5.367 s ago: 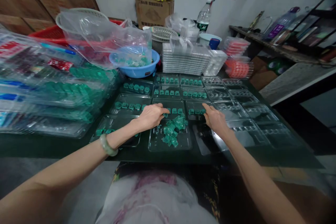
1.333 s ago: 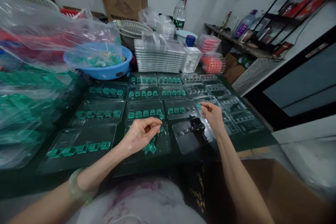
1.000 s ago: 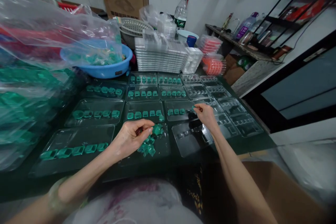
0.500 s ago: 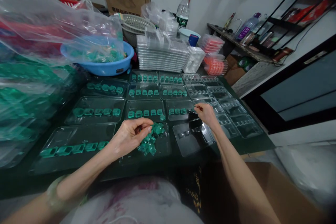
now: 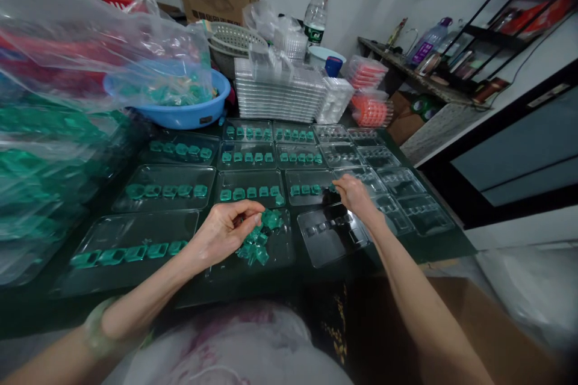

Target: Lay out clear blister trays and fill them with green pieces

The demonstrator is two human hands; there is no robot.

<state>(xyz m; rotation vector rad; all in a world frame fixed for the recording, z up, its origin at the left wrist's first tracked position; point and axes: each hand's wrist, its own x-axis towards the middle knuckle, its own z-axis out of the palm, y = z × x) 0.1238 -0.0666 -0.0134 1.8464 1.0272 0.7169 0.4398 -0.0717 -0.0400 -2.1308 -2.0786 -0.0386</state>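
My right hand (image 5: 355,194) is closed in a pinch at the right end of a clear plastic tray (image 5: 298,175). A small translucent green piece (image 5: 333,187) shows at its fingertips, beside several like it seated in a row. My left hand (image 5: 224,227) is also pinched, thumb against forefinger; whatever it holds, if anything, is hidden. Just under those fingers lies a loose pile of green pieces (image 5: 258,246) on another clear tray (image 5: 289,252). More trays, some with rows of green pieces, cover the dark green table (image 5: 253,286).
A blue basin (image 5: 180,117) of green pieces stands at the back left, partly under a clear plastic bag (image 5: 149,36). Stacked clear trays (image 5: 280,96) are at the back. Large bags of green pieces (image 5: 36,192) crowd the left; an open cardboard box (image 5: 478,319) sits lower right.
The right hand has shifted very slightly, and the green piece at its fingertips shows more plainly. My left hand stays over the pile.
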